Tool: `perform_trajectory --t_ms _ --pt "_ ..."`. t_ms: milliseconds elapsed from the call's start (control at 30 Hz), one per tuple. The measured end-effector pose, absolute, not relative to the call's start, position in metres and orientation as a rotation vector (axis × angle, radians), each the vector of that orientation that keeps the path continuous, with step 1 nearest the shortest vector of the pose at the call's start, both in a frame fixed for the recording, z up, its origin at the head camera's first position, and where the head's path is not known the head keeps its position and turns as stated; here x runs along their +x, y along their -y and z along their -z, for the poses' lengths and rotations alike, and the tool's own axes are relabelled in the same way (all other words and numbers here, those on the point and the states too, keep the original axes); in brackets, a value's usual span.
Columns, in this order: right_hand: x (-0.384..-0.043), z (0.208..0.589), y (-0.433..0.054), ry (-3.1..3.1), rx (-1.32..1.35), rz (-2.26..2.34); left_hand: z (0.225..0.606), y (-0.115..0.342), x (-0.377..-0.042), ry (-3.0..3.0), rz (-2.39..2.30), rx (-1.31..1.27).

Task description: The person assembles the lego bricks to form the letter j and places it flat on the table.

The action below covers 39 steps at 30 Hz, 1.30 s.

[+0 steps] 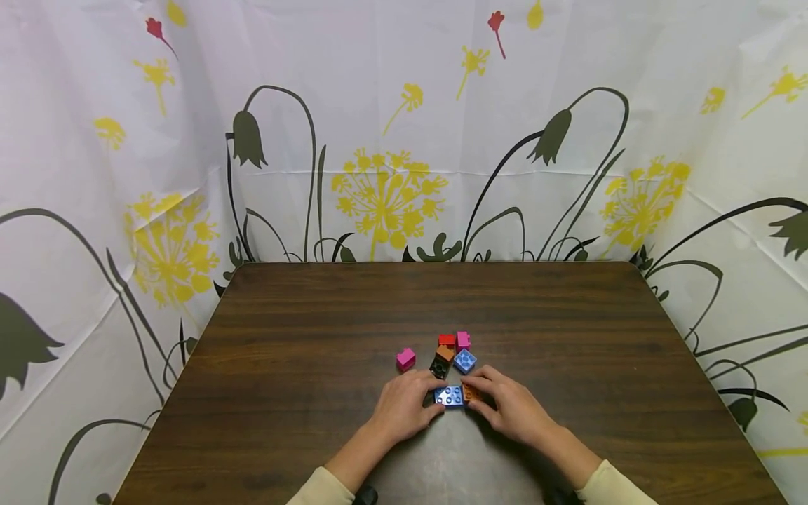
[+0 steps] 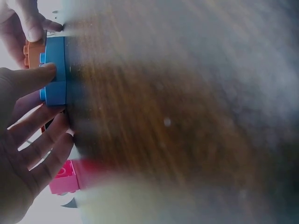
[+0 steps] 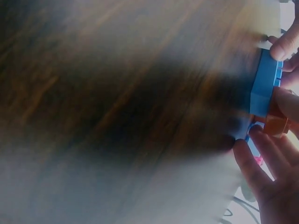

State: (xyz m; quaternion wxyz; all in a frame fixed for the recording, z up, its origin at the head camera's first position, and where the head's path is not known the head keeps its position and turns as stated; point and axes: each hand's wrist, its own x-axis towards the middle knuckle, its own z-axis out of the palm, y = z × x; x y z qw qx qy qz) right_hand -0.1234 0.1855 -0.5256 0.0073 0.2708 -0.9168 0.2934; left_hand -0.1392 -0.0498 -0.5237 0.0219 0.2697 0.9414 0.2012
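In the head view my left hand (image 1: pixel 404 408) pinches a blue toy brick (image 1: pixel 449 397) between thumb and fingers, low over the front middle of the table. An orange brick (image 1: pixel 470 393) is at the blue brick's right end, pinched by my right hand (image 1: pixel 510 408). Both wrist views show the orange brick (image 3: pixel 275 123) higher than the blue brick (image 3: pixel 263 79), overlapping its end; whether the two are pressed fully together I cannot tell. My fingers cover part of both bricks.
Just beyond my hands lie several loose bricks: a dark one (image 1: pixel 439 367), an orange one, a second blue one (image 1: pixel 465 361), a red one (image 1: pixel 446 340) and a pink one (image 1: pixel 463 340). Another pink brick (image 1: pixel 406 359) lies apart, left. A patterned curtain (image 1: pixel 391 105) surrounds the wooden table (image 1: pixel 303 322).
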Motion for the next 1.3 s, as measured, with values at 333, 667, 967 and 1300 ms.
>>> perform_trajectory --t_ms 333,667,967,1300 --pt "-0.126 0.528 -0.193 2.870 0.844 -1.012 0.521 0.052 -0.137 -2.911 -0.661 0.838" --pt "-0.126 0.525 -0.194 2.892 0.813 -1.025 0.503 0.081 -0.148 -3.101 -0.876 0.867" --pt "-0.126 0.526 -0.194 2.915 0.801 -1.016 0.512 0.107 -0.176 -3.002 -0.782 0.794" --pt "-0.126 0.529 -0.194 2.925 0.781 -1.012 0.521 0.103 -0.184 -2.972 -0.730 0.786"
